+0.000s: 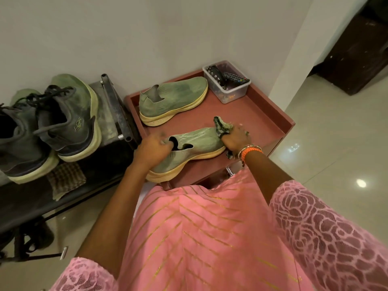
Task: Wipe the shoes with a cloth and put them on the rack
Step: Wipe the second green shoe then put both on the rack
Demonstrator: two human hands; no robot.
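A green slip-on shoe [195,148] with a yellow sole lies on the reddish table [258,120]. My left hand [155,150] grips its heel collar, fingers tucked into the opening. My right hand [235,139] holds a green cloth [222,126] bunched against the shoe's toe. The matching second green shoe [174,101] stands further back on the same table. To the left is the dark metal shoe rack [117,110], carrying a pair of dark laced sneakers [63,120] on its top shelf.
A clear plastic box [228,89] with a remote control and small items sits at the table's far right corner. A checked cloth [67,179] lies on the rack's lower shelf. The wall is directly behind; shiny floor tiles spread to the right.
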